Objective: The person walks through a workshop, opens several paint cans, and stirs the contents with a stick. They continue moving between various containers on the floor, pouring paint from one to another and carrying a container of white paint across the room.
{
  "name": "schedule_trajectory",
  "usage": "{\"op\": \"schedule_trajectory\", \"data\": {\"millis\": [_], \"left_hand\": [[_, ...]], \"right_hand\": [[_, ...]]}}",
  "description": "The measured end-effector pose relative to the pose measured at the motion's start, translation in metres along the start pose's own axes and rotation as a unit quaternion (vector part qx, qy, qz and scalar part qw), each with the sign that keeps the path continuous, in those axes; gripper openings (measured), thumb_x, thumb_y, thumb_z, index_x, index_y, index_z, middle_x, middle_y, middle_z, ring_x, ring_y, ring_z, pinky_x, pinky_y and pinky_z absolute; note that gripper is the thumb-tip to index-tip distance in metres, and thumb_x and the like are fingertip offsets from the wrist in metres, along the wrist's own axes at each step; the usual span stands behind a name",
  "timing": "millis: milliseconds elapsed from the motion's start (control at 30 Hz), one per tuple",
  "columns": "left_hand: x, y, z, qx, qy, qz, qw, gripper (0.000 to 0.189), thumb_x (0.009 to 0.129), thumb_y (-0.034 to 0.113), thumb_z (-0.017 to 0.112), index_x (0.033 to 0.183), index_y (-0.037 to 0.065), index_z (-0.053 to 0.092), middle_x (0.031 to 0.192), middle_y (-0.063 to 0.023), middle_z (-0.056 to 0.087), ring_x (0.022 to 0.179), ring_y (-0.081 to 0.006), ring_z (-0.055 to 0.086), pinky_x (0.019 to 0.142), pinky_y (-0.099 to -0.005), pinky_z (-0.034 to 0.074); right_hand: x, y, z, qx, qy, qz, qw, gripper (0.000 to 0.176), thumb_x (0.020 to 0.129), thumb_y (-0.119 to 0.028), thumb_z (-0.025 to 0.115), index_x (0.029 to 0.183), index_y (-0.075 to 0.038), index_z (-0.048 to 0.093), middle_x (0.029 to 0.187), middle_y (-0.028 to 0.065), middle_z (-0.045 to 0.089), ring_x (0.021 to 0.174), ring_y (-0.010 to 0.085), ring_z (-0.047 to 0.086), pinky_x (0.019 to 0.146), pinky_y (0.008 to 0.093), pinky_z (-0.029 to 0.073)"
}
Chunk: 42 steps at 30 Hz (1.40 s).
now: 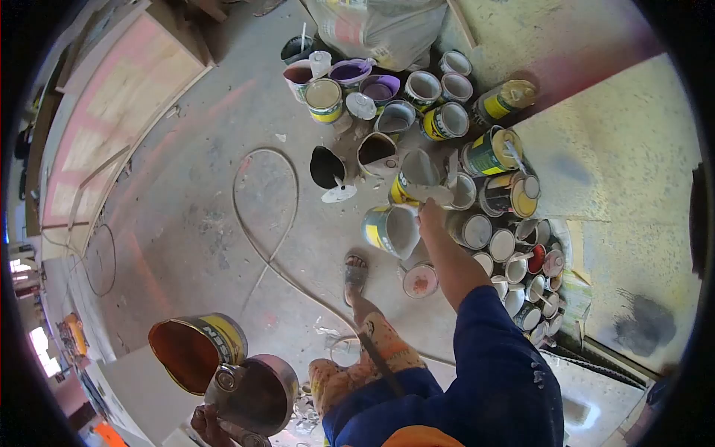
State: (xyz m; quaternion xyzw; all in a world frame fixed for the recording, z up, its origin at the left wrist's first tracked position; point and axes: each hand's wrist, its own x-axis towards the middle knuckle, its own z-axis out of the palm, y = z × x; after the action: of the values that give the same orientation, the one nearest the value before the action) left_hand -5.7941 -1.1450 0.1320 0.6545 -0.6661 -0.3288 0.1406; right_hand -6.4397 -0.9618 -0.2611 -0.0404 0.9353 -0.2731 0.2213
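Note:
My right hand (430,212) reaches out over the floor, its fingers closed on the rim of a paint bucket (377,229) with a yellow-and-green label. Another labelled bucket (402,190) stands just beyond it, close to the fingertips. At the lower left, my left hand (208,425) is wrapped round a grey metal can with a round cap (227,378); the hand is partly hidden. Beside this can are an open dark-lined bucket (279,391) and a larger bucket (234,339) with brownish-orange residue inside.
Paint tins (424,87) and buckets crowd the floor ahead and right, some holding purple or white paint. A hose (296,186) loops across the concrete floor. A large plastic sack (372,30) stands at the back. Paint-stained boards (596,164) lie right; a wooden panel (112,119) is left.

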Motion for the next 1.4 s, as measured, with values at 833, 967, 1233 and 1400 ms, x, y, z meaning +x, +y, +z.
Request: {"op": "schedule_trajectory", "data": {"millis": [833, 967, 1233, 1400], "left_hand": [[0.293, 0.199, 0.247, -0.051, -0.322, 0.079, 0.942, 0.031, 0.083, 0.023, 0.069, 0.065, -0.001, 0.058, 0.057, 0.0010, 0.051, 0.055, -0.0069, 0.042, 0.048, -0.0254, 0.033], [0.299, 0.221, 0.264, 0.048, -0.325, 0.109, 0.938, 0.030, 0.082, 0.022, 0.070, 0.066, -0.001, 0.058, 0.058, 0.0009, 0.052, 0.056, -0.0072, 0.043, 0.049, -0.0260, 0.034], [0.300, 0.250, 0.322, 0.170, -0.327, 0.167, 0.915, 0.035, 0.083, 0.030, 0.068, 0.070, -0.002, 0.061, 0.056, -0.0052, 0.053, 0.056, -0.0094, 0.045, 0.051, -0.0312, 0.039], [0.296, 0.270, 0.370, 0.135, -0.352, 0.176, 0.909, 0.034, 0.084, 0.030, 0.067, 0.073, -0.001, 0.062, 0.056, -0.0047, 0.053, 0.057, -0.0094, 0.044, 0.052, -0.0308, 0.039]], "right_hand": [[0.185, 0.039, 0.056, 0.475, 0.022, 0.374, 0.796, 0.022, 0.088, -0.029, 0.058, 0.104, -0.014, 0.052, 0.086, 0.0050, 0.060, 0.071, 0.0211, 0.062, 0.055, 0.0355, 0.054], [0.196, 0.075, 0.068, 0.338, 0.021, 0.397, 0.853, 0.026, 0.091, -0.034, 0.053, 0.106, -0.012, 0.053, 0.080, 0.0069, 0.060, 0.061, 0.0217, 0.060, 0.050, 0.0362, 0.051], [0.125, 0.055, 0.024, 0.282, 0.049, 0.362, 0.887, 0.042, 0.091, -0.048, 0.051, 0.099, -0.007, 0.057, 0.075, 0.0052, 0.058, 0.052, 0.0144, 0.054, 0.044, 0.0263, 0.042], [0.018, -0.057, -0.011, 0.375, -0.060, 0.108, 0.919, 0.024, 0.090, -0.028, 0.056, 0.102, -0.008, 0.062, 0.079, 0.0007, 0.059, 0.068, 0.0101, 0.057, 0.052, 0.0224, 0.044]]}}
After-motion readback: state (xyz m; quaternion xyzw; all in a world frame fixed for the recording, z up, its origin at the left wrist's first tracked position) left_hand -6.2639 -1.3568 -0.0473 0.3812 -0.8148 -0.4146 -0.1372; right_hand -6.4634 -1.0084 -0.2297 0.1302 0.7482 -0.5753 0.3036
